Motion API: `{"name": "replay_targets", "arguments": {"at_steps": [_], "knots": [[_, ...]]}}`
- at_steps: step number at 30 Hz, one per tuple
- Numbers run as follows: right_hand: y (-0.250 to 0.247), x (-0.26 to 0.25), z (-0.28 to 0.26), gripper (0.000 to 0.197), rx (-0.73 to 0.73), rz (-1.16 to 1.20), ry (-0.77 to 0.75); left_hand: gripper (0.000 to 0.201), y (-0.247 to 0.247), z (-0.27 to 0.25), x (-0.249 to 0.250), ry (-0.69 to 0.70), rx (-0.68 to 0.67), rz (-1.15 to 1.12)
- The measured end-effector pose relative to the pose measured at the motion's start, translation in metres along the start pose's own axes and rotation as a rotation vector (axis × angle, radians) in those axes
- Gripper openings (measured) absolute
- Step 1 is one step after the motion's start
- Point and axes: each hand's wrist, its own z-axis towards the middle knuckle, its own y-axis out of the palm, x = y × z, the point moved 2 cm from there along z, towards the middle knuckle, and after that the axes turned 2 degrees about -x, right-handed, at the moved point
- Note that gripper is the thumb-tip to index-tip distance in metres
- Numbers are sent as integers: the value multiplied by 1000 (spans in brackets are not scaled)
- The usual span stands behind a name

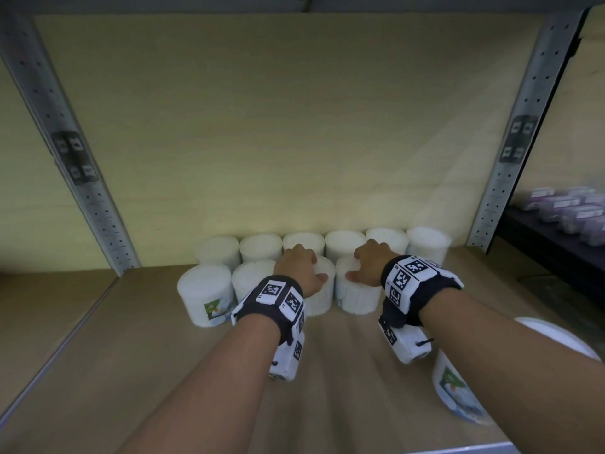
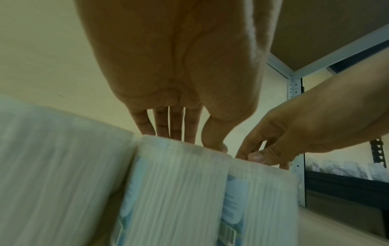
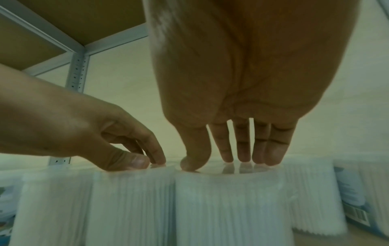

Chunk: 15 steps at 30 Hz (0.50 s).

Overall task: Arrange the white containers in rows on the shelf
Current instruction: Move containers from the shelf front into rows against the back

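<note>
Left hand (image 1: 299, 268): mine, fingers straight and relaxed, tips resting on the lid of the third white cylindrical plastic container (image 1: 322, 290) in the front row; nothing gripped. Purpose, as I judge it: steadying or nudging the tub into line from above.

Right hand (image 1: 368, 265): mine, fingers likewise straight, tips and thumb pressed flat on the lid of the fourth front-row container (image 1: 355, 293), just beside the third at its 3 o'clock. Nothing gripped.

Back row (image 1: 322, 245): six white tubs of cotton swabs, side by side against the pale back wall (image 1: 294, 126), at 12 o'clock from both hands. Appears complete.

Front row: four tubs so far, touching or nearly so; the leftmost labelled tub (image 1: 206, 298) lies at 9 o'clock from my left hand. Row seems to need more at its right end.

Stray labelled white tub (image 1: 458, 391): on the wooden shelf (image 1: 163, 371) at 5 o'clock from my right hand, well apart from the rows, partly hidden by my forearm. Likely next for placing.
</note>
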Motion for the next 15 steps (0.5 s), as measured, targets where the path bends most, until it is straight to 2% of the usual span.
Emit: {"name": "replay_targets", "arguments": {"at_steps": [8, 15], "knots": [[-4, 4, 5, 58, -110, 143, -49, 51, 1, 1, -1, 2, -3, 4], [-8, 5, 3, 54, 10, 156, 1, 49, 2, 1, -2, 5, -3, 12]]}}
